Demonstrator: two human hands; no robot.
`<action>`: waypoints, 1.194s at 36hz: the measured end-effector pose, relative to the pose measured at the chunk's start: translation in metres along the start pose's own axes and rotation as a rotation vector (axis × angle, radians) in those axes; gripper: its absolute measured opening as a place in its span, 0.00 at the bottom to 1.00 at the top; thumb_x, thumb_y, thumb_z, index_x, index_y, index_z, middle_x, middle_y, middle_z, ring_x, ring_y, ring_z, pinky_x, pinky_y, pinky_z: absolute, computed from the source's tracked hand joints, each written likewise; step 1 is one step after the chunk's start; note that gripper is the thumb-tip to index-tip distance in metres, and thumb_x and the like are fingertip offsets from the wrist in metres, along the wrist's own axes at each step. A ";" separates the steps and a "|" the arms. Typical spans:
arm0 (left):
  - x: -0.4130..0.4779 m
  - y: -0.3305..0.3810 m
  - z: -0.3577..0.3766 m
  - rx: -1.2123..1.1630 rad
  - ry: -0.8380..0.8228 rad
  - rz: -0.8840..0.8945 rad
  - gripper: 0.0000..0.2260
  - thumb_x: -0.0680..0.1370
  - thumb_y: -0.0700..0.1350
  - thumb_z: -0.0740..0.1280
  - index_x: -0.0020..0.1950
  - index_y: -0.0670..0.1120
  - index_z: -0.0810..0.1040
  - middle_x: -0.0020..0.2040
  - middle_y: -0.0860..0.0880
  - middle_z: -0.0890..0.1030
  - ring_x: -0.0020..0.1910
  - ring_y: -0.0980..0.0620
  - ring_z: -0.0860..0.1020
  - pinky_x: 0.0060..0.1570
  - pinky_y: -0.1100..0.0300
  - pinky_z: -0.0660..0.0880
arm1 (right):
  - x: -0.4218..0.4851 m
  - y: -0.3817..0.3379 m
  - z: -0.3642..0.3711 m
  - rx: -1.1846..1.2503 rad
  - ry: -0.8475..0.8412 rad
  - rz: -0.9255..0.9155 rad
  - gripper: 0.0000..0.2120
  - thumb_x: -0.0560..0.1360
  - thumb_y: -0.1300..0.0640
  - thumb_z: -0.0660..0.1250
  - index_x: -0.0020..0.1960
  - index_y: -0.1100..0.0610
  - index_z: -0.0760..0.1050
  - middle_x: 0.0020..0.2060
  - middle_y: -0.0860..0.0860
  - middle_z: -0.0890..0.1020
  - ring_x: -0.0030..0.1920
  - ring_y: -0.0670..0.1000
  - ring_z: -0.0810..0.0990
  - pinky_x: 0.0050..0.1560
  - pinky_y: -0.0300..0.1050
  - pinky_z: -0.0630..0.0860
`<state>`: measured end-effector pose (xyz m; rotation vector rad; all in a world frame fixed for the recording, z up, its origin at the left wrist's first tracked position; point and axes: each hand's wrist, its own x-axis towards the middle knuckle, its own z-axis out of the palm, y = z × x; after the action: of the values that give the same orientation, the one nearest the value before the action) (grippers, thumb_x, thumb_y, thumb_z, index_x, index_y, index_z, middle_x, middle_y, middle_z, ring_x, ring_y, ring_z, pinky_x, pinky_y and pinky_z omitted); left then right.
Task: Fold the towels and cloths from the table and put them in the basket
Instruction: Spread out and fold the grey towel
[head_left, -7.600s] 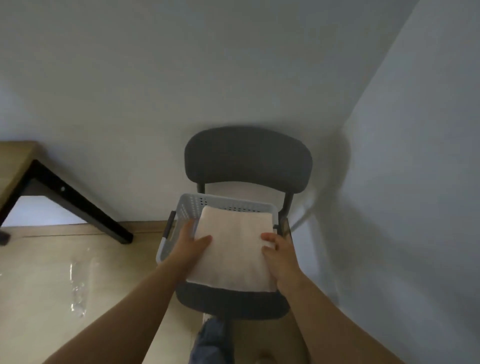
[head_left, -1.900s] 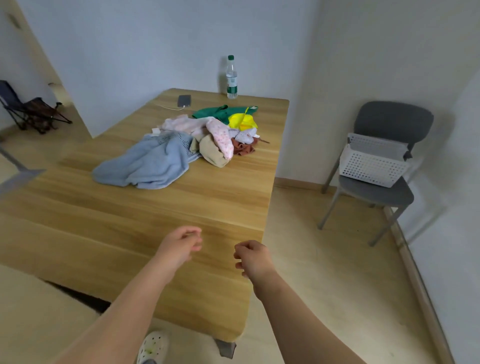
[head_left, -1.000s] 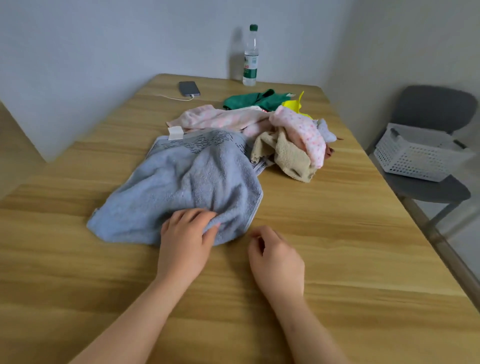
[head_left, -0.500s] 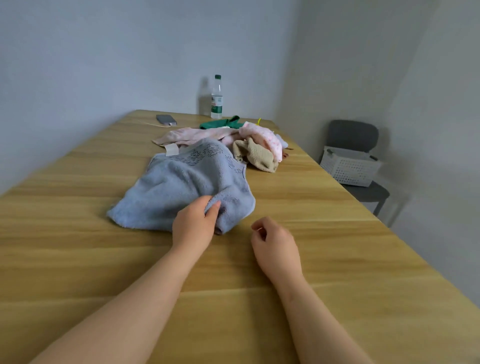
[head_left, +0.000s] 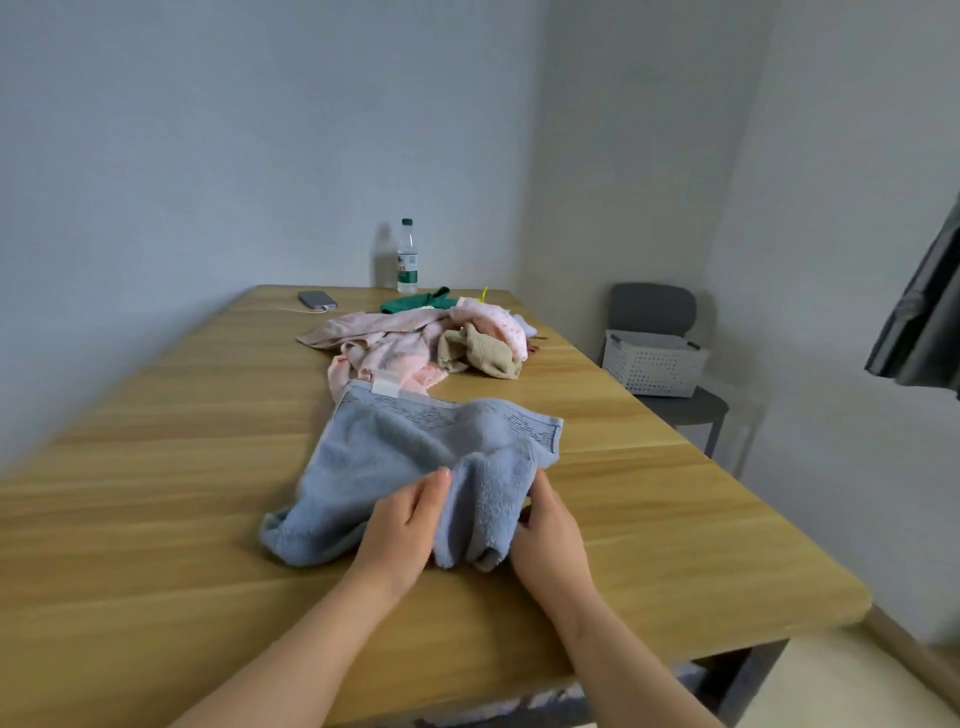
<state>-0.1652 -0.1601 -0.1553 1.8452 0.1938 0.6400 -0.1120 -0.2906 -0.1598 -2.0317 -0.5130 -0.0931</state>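
Note:
A blue towel (head_left: 415, 447) lies crumpled on the wooden table (head_left: 182, 467), its near end bunched up. My left hand (head_left: 402, 525) grips that bunched end from the left and my right hand (head_left: 545, 535) grips it from the right. Behind the towel lies a heap of cloths: a pink cloth (head_left: 384, 343), a pink spotted cloth (head_left: 493, 322), a beige cloth (head_left: 480, 353) and a green cloth (head_left: 415, 301). The white perforated basket (head_left: 652, 364) stands on a grey chair (head_left: 670, 353) to the right of the table.
A water bottle (head_left: 407, 257) and a phone (head_left: 317, 300) with a cable sit at the table's far end by the wall. A dark curtain (head_left: 924, 322) hangs at the right edge. The table's right edge runs close to the chair.
The blue towel has been pulled toward me, clear of the heap. My right hand, resting on the table before, now grips the towel's bunched end beside my left hand.

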 end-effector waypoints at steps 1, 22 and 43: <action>0.001 0.001 0.000 -0.012 0.026 -0.020 0.16 0.81 0.46 0.58 0.34 0.49 0.73 0.30 0.60 0.75 0.34 0.63 0.72 0.39 0.65 0.67 | 0.001 0.001 -0.001 0.017 -0.003 0.007 0.14 0.74 0.57 0.63 0.54 0.39 0.70 0.49 0.44 0.79 0.52 0.49 0.76 0.50 0.44 0.73; 0.018 -0.012 -0.006 0.598 0.260 0.182 0.07 0.76 0.42 0.64 0.47 0.49 0.81 0.47 0.54 0.80 0.51 0.51 0.75 0.52 0.55 0.71 | 0.014 0.009 -0.016 0.241 0.134 0.159 0.20 0.76 0.69 0.57 0.65 0.59 0.72 0.60 0.51 0.77 0.64 0.51 0.72 0.61 0.37 0.65; 0.119 0.182 -0.017 -0.845 -0.109 -0.395 0.07 0.80 0.37 0.59 0.43 0.41 0.74 0.39 0.45 0.78 0.39 0.51 0.76 0.39 0.59 0.74 | 0.054 -0.113 -0.083 0.183 -0.064 -0.194 0.09 0.72 0.56 0.70 0.43 0.43 0.73 0.34 0.47 0.77 0.35 0.45 0.75 0.37 0.37 0.71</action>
<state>-0.1060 -0.1617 0.0545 0.9816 0.1719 0.2684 -0.0948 -0.2979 -0.0107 -1.8078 -0.7321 -0.0947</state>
